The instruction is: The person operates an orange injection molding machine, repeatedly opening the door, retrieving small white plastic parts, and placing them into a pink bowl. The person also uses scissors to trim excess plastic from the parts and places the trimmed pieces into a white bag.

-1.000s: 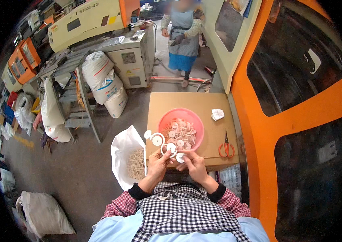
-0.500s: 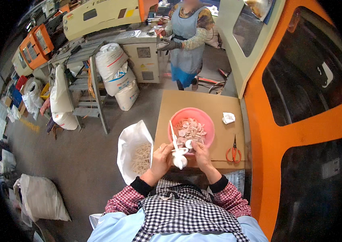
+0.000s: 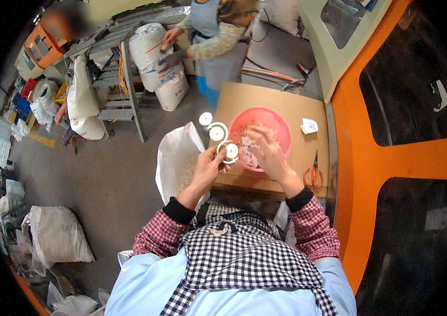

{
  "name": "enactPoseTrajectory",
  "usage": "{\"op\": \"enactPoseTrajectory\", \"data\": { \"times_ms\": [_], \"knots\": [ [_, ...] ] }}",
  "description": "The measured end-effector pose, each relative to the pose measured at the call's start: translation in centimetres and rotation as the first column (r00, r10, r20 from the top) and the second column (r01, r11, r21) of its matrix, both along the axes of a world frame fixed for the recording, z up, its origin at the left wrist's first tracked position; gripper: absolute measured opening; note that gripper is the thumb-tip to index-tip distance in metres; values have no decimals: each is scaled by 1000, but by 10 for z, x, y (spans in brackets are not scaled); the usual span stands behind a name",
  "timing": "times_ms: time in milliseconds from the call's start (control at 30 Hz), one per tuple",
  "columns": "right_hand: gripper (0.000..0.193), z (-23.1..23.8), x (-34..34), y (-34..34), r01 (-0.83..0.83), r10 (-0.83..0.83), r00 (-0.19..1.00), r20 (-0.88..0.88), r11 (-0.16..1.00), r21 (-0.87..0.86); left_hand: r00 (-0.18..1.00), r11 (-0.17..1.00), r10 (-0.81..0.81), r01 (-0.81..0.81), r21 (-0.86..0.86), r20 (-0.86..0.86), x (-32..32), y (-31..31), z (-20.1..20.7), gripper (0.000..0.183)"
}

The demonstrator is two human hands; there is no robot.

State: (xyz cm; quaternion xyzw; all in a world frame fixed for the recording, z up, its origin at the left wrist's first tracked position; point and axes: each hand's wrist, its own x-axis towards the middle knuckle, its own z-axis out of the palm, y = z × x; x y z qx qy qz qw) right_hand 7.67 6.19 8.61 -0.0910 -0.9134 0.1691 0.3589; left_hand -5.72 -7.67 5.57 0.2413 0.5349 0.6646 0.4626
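My left hand (image 3: 207, 168) grips a white plastic moulded runner (image 3: 217, 132) with several round discs along its curved strip. The runner sticks up and away from my fingers, beside the near left of a pink basin (image 3: 282, 122). Over the basin is my right hand (image 3: 272, 158), a little blurred, its fingers stretched out and apart with nothing visibly held. Pale round plastic pieces (image 3: 248, 158) lie in the basin, partly hidden beneath that hand. An open white sack (image 3: 170, 150) stands left of the table, with thin pale scraps inside.
Orange-handled scissors (image 3: 314, 177) and a crumpled white packet (image 3: 309, 126) lie on the cardboard-covered table (image 3: 234, 100). An orange machine (image 3: 347, 137) borders the right side. Past the table, a co-worker in a blue apron (image 3: 218, 58) leans by stacked white sacks (image 3: 171, 92).
My right hand has moved from the runner to over the basin and spread its fingers. The runner has turned, its discs now facing up. The co-worker has moved left and bent toward the sacks.
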Motion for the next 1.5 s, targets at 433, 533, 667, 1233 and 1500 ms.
{"op": "enactPoseTrajectory", "data": {
  "times_ms": [433, 533, 667, 1233, 1500],
  "knots": [
    [11, -27, 28, -28, -235, 177, 954, -241, -55, -971, 977, 1000, -10, 10, 1, -213, 24, 13, 6, 24],
    [17, -28, 26, -42, -261, 199, 954, -224, 184, -948, 982, 995, -76, 85, -49, 174, 23, 13, 1, 26],
    [19, -32, 31, -37, -35, 81, 996, 39, 747, -664, 999, 999, -38, 37, -24, -1, 25, 11, -1, 26],
    [29, -74, -21, 1, 34, 238, 969, 72, 160, -986, 639, 953, 266, -286, 97, -722, 5, 17, -26, 13],
    [25, -171, -24, 91, -67, 206, 947, 248, 878, -473, 396, 933, 358, -116, 341, -846, 13, 9, -33, 19]
  ]
}}
